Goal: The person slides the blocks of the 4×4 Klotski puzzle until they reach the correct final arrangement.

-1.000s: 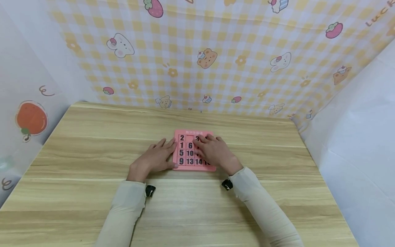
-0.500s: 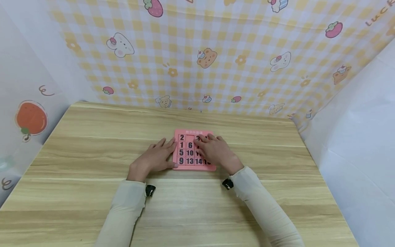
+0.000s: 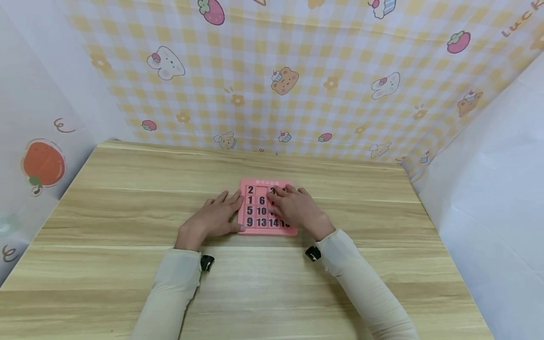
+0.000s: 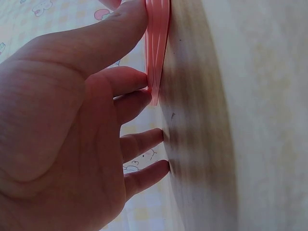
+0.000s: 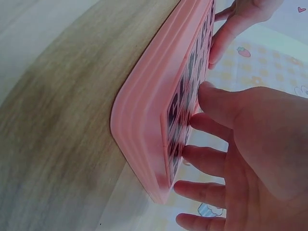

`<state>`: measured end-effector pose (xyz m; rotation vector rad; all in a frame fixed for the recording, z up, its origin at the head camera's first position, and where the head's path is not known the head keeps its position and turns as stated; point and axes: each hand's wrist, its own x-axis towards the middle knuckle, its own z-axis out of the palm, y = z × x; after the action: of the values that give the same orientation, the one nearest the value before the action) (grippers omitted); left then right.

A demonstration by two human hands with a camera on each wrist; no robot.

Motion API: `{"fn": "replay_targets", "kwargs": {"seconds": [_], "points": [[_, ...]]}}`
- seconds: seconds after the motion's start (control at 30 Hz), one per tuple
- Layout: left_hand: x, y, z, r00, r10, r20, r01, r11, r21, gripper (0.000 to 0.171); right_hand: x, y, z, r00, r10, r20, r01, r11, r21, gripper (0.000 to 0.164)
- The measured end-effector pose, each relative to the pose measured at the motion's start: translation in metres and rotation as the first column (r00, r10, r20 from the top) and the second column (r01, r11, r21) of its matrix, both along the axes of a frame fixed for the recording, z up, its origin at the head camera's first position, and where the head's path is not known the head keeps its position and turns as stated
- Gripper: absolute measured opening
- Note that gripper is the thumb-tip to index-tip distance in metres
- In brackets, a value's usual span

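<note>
A pink number slide puzzle (image 3: 267,232) lies flat on the table, its tiles marked with black numerals. In the top row, the slot right of the 2 tile (image 3: 250,190) holds no tile. My left hand (image 3: 214,215) rests at the puzzle's left side, thumb at the near corner; in the left wrist view two fingers touch the pink side wall (image 4: 157,48) and two reach the tabletop. My right hand (image 3: 295,208) lies over the right-hand tiles, hiding several. The right wrist view shows its thumb and fingertips on the tile face (image 5: 185,91), fingers loosely extended.
The wood-grain table (image 3: 246,288) stretches out on all sides of the puzzle. Behind it hangs a yellow checked cloth (image 3: 255,94) with cartoon prints. White sheets (image 3: 497,189) close off both sides. A black band (image 3: 207,262) shows at each wrist.
</note>
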<state>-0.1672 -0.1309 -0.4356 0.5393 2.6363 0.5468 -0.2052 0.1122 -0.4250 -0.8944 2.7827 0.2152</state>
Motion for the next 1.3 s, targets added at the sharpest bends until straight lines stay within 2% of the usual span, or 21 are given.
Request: {"fn": "replay_targets", "kwargs": {"seconds": [0.3,0.6,0.8,1.1,1.3], "points": [[0.001,-0.001,0.000,1.000,-0.002,-0.004,0.002,1.000,0.008,0.083,0.002,-0.005,0.002,0.999,0.046,-0.024,-0.047,0.999,-0.015,0.058],[0.001,-0.001,0.001,1.000,-0.007,0.002,0.007,1.000,0.006,0.083,0.003,-0.016,-0.001,0.999,0.036,0.005,-0.036,0.999,-0.035,0.059],[0.001,-0.001,0.002,1.000,-0.008,0.000,0.008,1.000,0.002,0.082,0.003,-0.024,-0.003,0.999,0.048,-0.017,-0.049,0.997,-0.060,0.059],[0.001,0.000,0.001,1.000,0.005,0.009,-0.005,1.000,0.003,0.082,0.003,-0.034,-0.004,0.998,0.063,-0.026,-0.065,0.997,-0.049,0.059],[0.001,0.000,0.002,1.000,0.009,0.013,-0.009,1.000,0.004,0.081,0.001,-0.040,-0.007,0.997,0.071,-0.018,-0.071,0.997,-0.006,0.059]]}}
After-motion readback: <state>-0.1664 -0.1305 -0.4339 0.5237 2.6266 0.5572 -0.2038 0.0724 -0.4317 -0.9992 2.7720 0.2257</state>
